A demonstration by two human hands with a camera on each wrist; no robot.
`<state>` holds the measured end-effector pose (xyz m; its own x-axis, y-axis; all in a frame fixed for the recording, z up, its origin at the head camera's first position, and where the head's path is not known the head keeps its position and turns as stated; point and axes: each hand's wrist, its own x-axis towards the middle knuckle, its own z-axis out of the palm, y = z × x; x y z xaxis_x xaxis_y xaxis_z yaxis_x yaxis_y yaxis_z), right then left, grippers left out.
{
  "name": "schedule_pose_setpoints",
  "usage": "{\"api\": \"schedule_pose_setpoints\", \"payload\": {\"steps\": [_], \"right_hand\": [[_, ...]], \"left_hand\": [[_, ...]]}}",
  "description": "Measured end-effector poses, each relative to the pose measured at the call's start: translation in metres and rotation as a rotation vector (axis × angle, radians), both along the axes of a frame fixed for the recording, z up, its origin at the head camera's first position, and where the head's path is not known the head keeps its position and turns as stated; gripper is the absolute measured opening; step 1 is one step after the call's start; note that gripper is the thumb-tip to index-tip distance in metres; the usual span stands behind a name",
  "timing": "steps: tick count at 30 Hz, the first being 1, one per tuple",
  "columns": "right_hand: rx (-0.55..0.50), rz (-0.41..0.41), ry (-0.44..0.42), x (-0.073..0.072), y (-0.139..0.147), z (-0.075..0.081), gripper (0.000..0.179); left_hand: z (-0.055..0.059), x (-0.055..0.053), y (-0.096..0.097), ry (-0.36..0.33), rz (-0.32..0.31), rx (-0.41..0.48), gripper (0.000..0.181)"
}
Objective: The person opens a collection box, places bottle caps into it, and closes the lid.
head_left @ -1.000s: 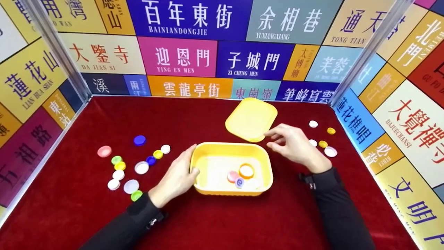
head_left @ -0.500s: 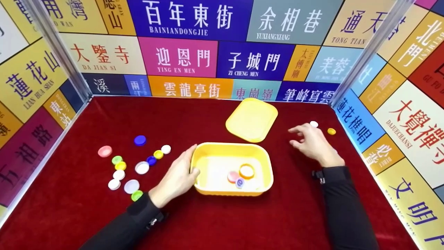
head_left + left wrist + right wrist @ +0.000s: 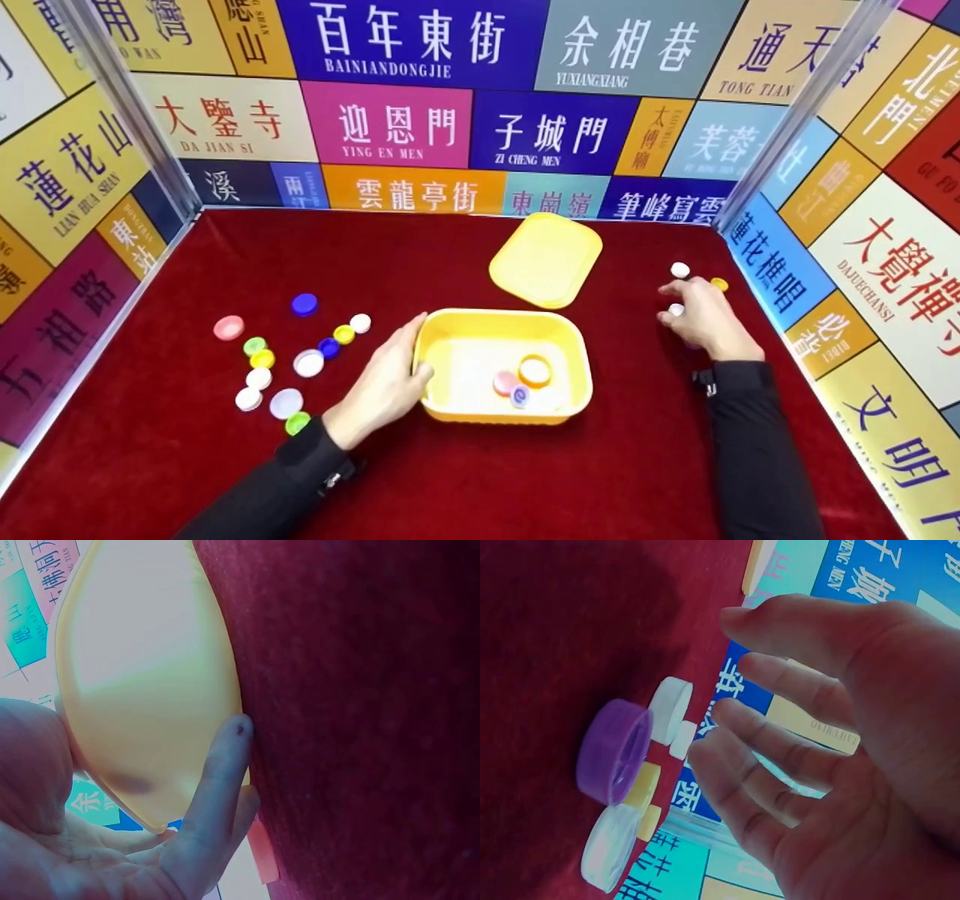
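Observation:
My left hand (image 3: 382, 382) grips the left end of a yellow plastic box (image 3: 502, 415), its thumb over the rim. In the left wrist view, the fingers (image 3: 217, 787) lie against the wall of the box (image 3: 150, 720). Inside it are a pink bottle cap (image 3: 505, 383), a purple one (image 3: 519, 395) and an orange-rimmed one (image 3: 535, 370). On the right, my right hand (image 3: 709, 319) hovers with fingers spread over a white cap (image 3: 676, 309), holding nothing. The right wrist view shows a purple cap (image 3: 615, 754), a white cap (image 3: 671, 709) and several others below the fingertips.
A yellow lid (image 3: 547, 259) lies behind the box. Left of the box are scattered several caps, among them a blue cap (image 3: 304, 304), a pink cap (image 3: 229, 328) and a green cap (image 3: 298, 423). Printed panels wall in the red cloth table (image 3: 525, 480).
My right hand has moved right, from beside the lid to over the caps at the right side. The left hand and the box have stayed in place.

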<state>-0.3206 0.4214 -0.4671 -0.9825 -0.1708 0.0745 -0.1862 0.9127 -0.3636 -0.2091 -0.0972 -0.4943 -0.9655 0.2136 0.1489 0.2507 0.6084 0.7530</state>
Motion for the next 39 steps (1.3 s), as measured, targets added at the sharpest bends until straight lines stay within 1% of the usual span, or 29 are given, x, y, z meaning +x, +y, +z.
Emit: {"api": "schedule_pose_setpoints", "payload": {"steps": [3,9,16,22,27,34,39], "right_hand": [[0.006,-0.005,-0.027,0.001,0.004,-0.001,0.047],[0.004,-0.008,-0.040,0.000,0.007,-0.003,0.044],[0.015,-0.023,-0.022,-0.001,0.010,-0.007,0.039],[0.010,-0.043,-0.044,-0.001,0.012,-0.009,0.037],[0.015,-0.033,-0.037,-0.002,0.011,-0.009,0.030],[0.022,-0.017,-0.023,-0.001,0.008,-0.006,0.028],[-0.005,-0.002,-0.003,0.000,-0.002,0.001,0.029]], "left_hand": [[0.000,0.000,0.000,-0.009,0.003,0.001,0.078],[0.001,-0.001,0.001,-0.013,0.007,-0.002,0.078],[0.001,0.000,0.000,-0.008,0.006,-0.002,0.078],[0.001,0.000,0.000,-0.001,0.004,-0.004,0.078],[0.000,0.000,0.000,0.002,0.004,-0.004,0.077],[0.000,0.000,0.000,-0.002,0.003,0.001,0.078],[0.000,0.000,0.000,-0.005,0.001,0.002,0.079]]}}
